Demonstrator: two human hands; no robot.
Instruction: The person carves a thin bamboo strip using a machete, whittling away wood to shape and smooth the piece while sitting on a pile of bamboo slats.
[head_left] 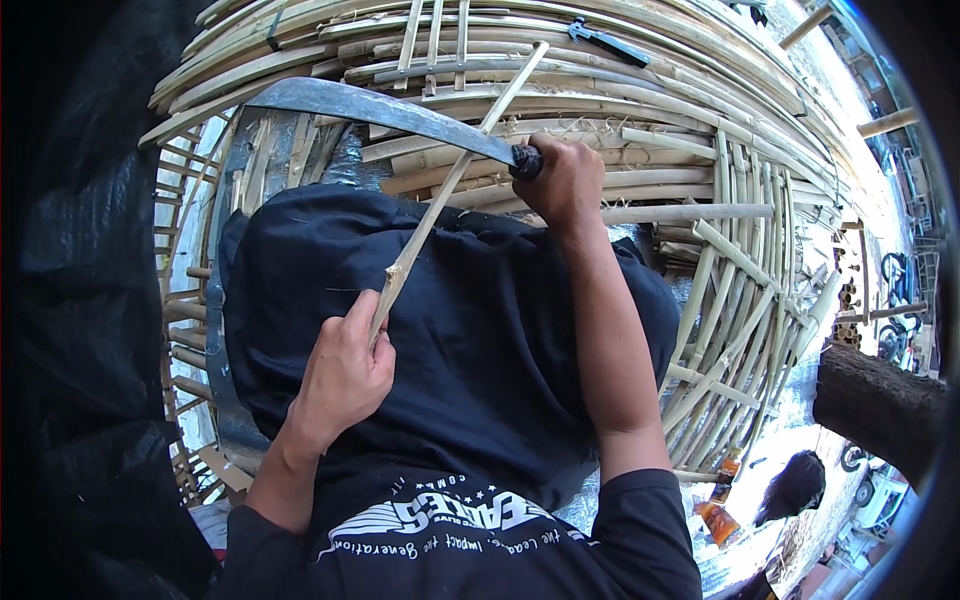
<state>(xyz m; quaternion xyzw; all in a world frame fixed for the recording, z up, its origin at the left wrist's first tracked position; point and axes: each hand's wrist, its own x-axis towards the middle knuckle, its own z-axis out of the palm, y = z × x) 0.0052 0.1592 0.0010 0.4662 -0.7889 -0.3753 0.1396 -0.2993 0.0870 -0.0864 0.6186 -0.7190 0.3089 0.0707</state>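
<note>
Across the frame's middle, a thin pale bamboo strip (455, 180) slants upward, its lower end split and frayed. Left hand (343, 372) grips that end; right hand (562, 182) clasps a curved grey blade (380, 108) crossing the strip.

Stacked all across the upper half: long split bamboo slats (560, 60), pale and curved by the lens, layered edge over edge. Atop the pile near the top edge, a small dark hand tool (608, 41). At right, a lattice of woven bamboo strips (745, 290), fanning downward. At left, a ladder-like bamboo frame (185, 300) against black plastic sheeting (70, 300). Draped over the lap, a dark navy cloth (480, 350), beneath it a white-printed dark shirt (450, 540). Far right, a thick rough brown log (880, 410). Below it, an orange packet (718, 522) on pale ground, just beside a black shaggy shape (795, 485), too blurred to identify.
</note>
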